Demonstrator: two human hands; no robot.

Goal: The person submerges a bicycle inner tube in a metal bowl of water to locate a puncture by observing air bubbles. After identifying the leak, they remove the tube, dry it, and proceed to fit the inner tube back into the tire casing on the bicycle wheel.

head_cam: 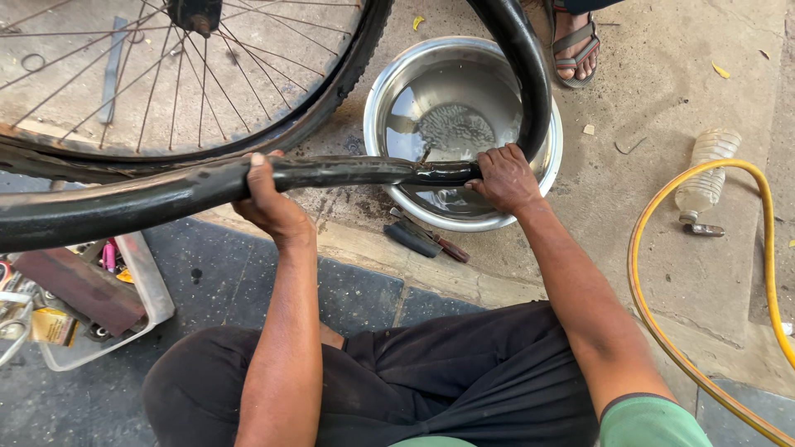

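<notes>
The tube (348, 171) is glossy black, and so is the tyre (331, 91) at upper left. The bowl (377, 108) is shiny silver. A yellow hose (642, 248) curves at right. Trousers (464, 372) are black, the sleeve (650, 422) green. The bottle (708, 170) is clear.

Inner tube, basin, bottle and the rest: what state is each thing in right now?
inner tube: stretched between both hands, over the basin
left hand: gripping the tube
right hand: gripping the tube
steel basin: upright, holding water
plastic bottle: lying on its side
yellow hose: curved loosely on the ground
plastic tray: filled with small tools
</notes>
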